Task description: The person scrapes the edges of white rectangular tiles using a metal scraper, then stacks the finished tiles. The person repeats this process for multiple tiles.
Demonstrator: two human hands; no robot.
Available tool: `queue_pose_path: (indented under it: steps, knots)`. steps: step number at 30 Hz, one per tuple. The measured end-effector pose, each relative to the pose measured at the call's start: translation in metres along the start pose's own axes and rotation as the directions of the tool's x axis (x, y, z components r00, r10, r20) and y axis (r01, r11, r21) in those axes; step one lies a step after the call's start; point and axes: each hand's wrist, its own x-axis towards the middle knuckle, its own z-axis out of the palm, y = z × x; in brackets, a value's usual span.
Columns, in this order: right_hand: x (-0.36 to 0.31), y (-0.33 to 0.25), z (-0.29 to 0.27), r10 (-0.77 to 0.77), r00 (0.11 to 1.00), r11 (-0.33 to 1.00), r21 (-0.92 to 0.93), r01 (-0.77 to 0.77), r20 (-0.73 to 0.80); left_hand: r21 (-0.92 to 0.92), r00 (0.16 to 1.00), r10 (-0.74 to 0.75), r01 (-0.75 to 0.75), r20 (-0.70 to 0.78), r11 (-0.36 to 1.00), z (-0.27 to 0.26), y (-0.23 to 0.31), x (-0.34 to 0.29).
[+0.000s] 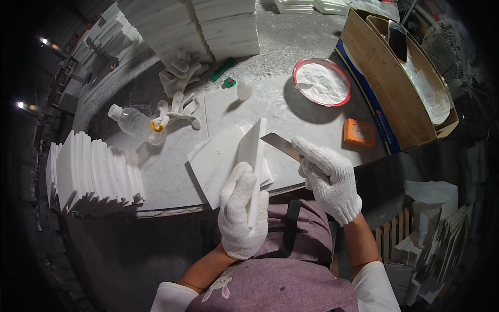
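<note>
My left hand [241, 216], in a white knit glove, is closed around a white stone tile [255, 166] and holds it on edge, its narrow side turned up. In my right hand [330, 179], also gloved, is a flat metal scraper blade [283, 145]. Its tip points left and lies close to the tile's upper edge; whether they touch I cannot tell. Below the held tile, more white tiles [215, 161] lie flat on the table. Farther off, a red-rimmed bowl [349, 96] contains white powder [325, 83] with a small flat piece in it.
Upright tiles [99, 171] stand in a row at the left, near a plastic bottle [138, 125] and spare gloves [182, 75]. Tall tile stacks [228, 31] rise at the back. An orange box [358, 133] and a large open carton [384, 78] are on the right.
</note>
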Motion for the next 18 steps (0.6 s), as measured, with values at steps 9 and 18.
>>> queue_pose_path:
  steps: [9,18]
  knots:
    - [-0.015,0.003,-0.002,-0.107,0.994,0.993,-0.040,0.108,0.012,0.029,1.000,0.015,-0.015,0.005,0.999,0.003,0.004,0.001]
    - [-0.016,0.002,-0.003,-0.032,0.999,0.997,-0.076,0.032,0.001,0.063,0.999,0.028,-0.030,0.020,0.998,0.005,0.006,0.001]
